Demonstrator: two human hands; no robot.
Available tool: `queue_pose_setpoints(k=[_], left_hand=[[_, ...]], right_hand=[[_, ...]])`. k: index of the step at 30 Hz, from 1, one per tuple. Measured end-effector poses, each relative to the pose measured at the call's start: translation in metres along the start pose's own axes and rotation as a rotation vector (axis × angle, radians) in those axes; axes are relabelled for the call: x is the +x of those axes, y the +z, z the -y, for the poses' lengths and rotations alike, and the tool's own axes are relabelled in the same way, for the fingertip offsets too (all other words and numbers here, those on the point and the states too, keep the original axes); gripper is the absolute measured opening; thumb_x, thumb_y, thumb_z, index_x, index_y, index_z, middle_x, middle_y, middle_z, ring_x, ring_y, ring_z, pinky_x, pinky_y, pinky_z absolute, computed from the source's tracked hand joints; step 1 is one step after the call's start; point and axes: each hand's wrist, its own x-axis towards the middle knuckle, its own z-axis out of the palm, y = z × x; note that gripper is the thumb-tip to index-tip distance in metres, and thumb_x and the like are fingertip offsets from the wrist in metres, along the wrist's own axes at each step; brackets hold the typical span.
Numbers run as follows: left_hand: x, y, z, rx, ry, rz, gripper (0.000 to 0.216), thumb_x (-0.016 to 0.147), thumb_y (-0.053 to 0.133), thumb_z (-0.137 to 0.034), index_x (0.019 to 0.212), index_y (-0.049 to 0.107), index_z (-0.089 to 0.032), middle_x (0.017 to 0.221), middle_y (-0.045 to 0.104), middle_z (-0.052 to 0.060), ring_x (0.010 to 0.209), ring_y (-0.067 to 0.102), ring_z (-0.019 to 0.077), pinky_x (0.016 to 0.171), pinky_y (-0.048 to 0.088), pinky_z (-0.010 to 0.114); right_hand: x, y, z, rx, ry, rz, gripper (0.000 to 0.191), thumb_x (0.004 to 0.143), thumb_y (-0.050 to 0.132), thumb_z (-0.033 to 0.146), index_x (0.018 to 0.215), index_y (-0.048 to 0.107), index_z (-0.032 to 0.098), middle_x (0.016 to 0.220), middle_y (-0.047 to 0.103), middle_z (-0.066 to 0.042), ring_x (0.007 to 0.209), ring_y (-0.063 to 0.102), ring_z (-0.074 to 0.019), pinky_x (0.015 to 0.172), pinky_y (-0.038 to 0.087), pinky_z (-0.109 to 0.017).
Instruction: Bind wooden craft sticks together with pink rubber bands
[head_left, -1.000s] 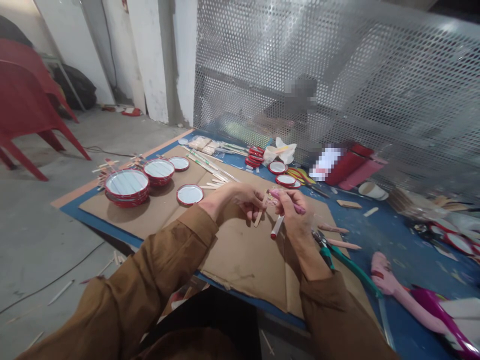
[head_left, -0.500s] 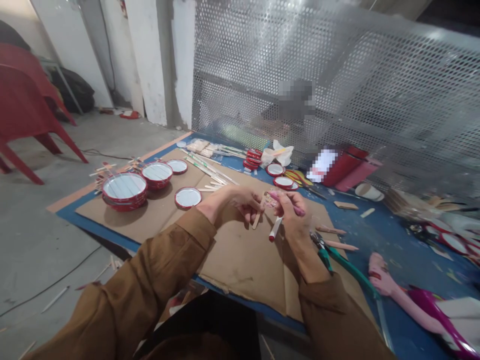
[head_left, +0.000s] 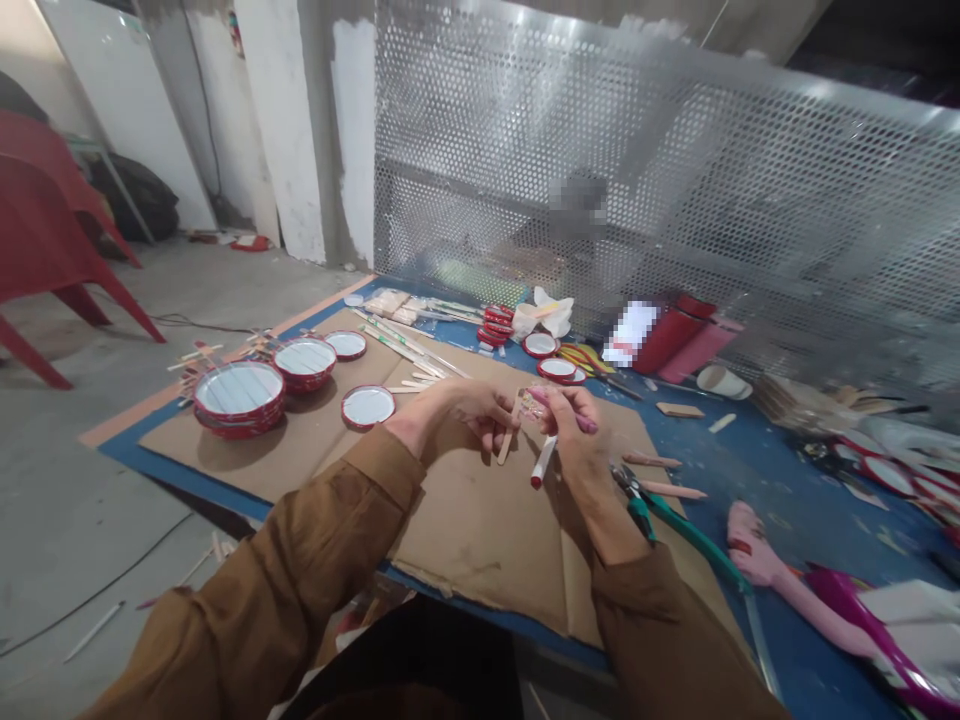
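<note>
My left hand (head_left: 480,412) pinches a flat wooden craft stick (head_left: 505,445), which slants down and toward me over the cardboard. My right hand (head_left: 576,425) is closed round a pink pen-like tool (head_left: 581,422), its tip end close to the top of the stick. Small pinkish specks show between the two hands, too blurred to name. Below my right hand is a white marker with a red end (head_left: 541,465); whether the hand touches it I cannot tell. Green-handled pliers (head_left: 637,500) lie beside my right wrist.
Stacked round red-rimmed pieces (head_left: 238,395) stand on the left of the cardboard sheet (head_left: 472,540). A single red-rimmed disc (head_left: 367,406) lies nearer. Behind are loose sticks (head_left: 412,382) and a perforated metal panel (head_left: 480,150). A pink glue gun (head_left: 787,585) rests at right.
The whole view has shifted slightly, so things appear a little further left and lower. Both hands keep nearly the same pose, with the stick and the pink tool still held.
</note>
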Motion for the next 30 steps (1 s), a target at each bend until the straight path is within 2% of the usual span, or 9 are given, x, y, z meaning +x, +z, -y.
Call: queue_pose_setpoints(k=[2,6,11,22,27,30], left_hand=[[-0.001,0.000,0.000,0.009,-0.006,-0.022,0.040,0.071,0.088,-0.045,0.085,0.065,-0.016,0.068,0.074,0.006,0.057,0.071,0.0195,0.059,0.061,0.032],[-0.002,-0.001,0.000,0.027,-0.024,-0.009,0.043,0.072,0.087,-0.051,0.081,0.065,-0.015,0.067,0.073,0.006,0.057,0.071,0.0198,0.062,0.063,0.035],[-0.001,-0.002,0.000,0.038,-0.026,-0.018,0.043,0.073,0.087,-0.050,0.079,0.066,-0.013,0.066,0.073,0.007,0.056,0.071,0.0193,0.062,0.063,0.035],[-0.007,0.004,-0.009,0.004,-0.034,0.032,0.038,0.076,0.086,-0.046,0.083,0.065,-0.015,0.065,0.073,0.005,0.058,0.072,0.0195,0.062,0.062,0.033],[-0.009,0.008,-0.012,0.009,-0.067,0.017,0.038,0.078,0.085,-0.046,0.081,0.065,-0.014,0.067,0.074,0.008,0.057,0.072,0.0199,0.062,0.061,0.032],[-0.011,0.009,-0.014,0.009,-0.070,-0.014,0.038,0.079,0.084,-0.045,0.081,0.064,-0.013,0.069,0.075,0.010,0.059,0.074,0.0211,0.062,0.061,0.032]], right_hand=[[0.000,0.000,0.001,0.027,0.029,-0.015,0.035,0.084,0.067,0.056,0.083,0.067,0.021,0.061,0.061,0.003,0.050,0.053,-0.0118,0.050,0.044,-0.025],[0.001,0.001,0.003,0.034,0.041,0.040,0.035,0.082,0.069,0.056,0.081,0.067,0.021,0.060,0.060,0.003,0.051,0.053,-0.0116,0.050,0.045,-0.024],[0.002,0.000,0.003,0.064,0.065,-0.011,0.040,0.082,0.069,0.060,0.082,0.068,0.020,0.060,0.061,0.003,0.051,0.054,-0.0121,0.049,0.046,-0.024],[0.002,0.001,0.000,0.061,-0.010,0.032,0.047,0.083,0.069,0.068,0.077,0.066,0.022,0.058,0.059,0.003,0.049,0.052,-0.0114,0.048,0.044,-0.024],[0.001,0.000,0.002,0.094,0.050,-0.043,0.049,0.083,0.067,0.070,0.079,0.067,0.021,0.060,0.062,0.002,0.051,0.053,-0.0124,0.049,0.046,-0.025],[0.001,0.002,-0.001,0.105,0.052,0.036,0.049,0.083,0.068,0.070,0.078,0.067,0.022,0.061,0.063,0.002,0.051,0.053,-0.0120,0.049,0.046,-0.024]])
